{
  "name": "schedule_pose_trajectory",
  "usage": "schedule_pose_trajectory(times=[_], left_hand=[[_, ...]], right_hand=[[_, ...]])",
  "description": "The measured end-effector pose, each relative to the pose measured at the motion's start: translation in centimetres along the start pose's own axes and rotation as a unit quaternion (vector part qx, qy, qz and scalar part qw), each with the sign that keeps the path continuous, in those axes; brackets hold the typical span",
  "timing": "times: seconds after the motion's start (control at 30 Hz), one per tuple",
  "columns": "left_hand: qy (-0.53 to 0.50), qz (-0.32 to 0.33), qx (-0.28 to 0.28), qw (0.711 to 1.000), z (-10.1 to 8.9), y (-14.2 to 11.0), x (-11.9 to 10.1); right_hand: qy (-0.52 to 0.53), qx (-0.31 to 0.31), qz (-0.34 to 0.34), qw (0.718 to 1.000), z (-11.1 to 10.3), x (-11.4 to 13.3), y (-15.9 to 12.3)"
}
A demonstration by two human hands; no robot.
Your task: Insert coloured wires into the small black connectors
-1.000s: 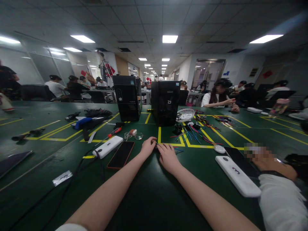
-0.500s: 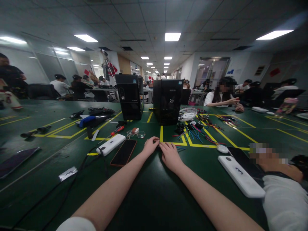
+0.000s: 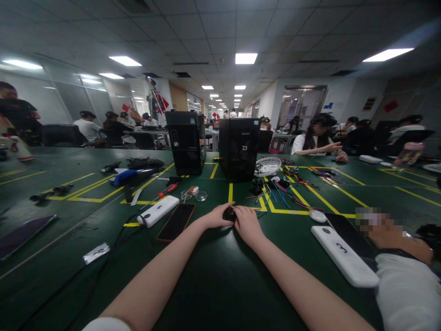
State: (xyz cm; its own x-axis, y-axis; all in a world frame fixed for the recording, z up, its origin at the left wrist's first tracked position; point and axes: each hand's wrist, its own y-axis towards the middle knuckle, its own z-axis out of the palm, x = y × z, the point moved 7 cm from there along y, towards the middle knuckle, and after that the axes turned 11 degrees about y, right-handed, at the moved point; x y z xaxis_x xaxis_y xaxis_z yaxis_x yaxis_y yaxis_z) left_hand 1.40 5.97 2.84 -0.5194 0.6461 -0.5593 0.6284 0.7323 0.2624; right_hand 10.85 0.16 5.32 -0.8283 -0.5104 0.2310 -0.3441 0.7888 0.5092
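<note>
Between my two hands, low over the green table, is a small black part, mostly covered by fingers. My left hand curves round its left side, fingers and thumb closed on it. From the right, my right hand has its fingers bent over the same part. Thin coloured wires show just past my right fingers. Beyond them lie black pieces with coloured wires. An orange-edged phone rests left of my left hand.
Two black computer towers stand ahead. A white power bank and glasses lie to the left, with a black cable. At right are another power bank, a white basket and a co-worker's hand.
My left hand has opened wider round the black part, which now shows between my hands. My right hand stays beside it. The view has shifted slightly.
</note>
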Motion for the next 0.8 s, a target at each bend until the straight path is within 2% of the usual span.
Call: schedule_pose_trajectory(times=[0.1,0.2,0.37,0.57,0.8], left_hand=[[0.028,0.004,-0.052,0.998,0.0,0.2,0.2],[0.056,0.022,-0.072,0.996,0.0,0.4,0.1],[0.059,0.019,-0.068,0.996,0.0,0.5,0.0],[0.008,0.005,-0.063,0.998,-0.1,0.4,-0.1],[0.032,0.008,-0.058,0.998,-0.3,0.5,-0.2]], right_hand=[[0.002,-0.014,-0.003,1.0,-0.1,-0.1,0.1],[0.004,-0.029,-0.003,1.0,-0.3,-0.2,0.2],[0.004,-0.039,-0.004,0.999,-0.3,-0.2,0.3],[0.009,-0.038,-0.016,0.999,0.2,-0.2,0.8],[0.031,-0.024,-0.038,0.999,0.8,-0.1,1.1]])
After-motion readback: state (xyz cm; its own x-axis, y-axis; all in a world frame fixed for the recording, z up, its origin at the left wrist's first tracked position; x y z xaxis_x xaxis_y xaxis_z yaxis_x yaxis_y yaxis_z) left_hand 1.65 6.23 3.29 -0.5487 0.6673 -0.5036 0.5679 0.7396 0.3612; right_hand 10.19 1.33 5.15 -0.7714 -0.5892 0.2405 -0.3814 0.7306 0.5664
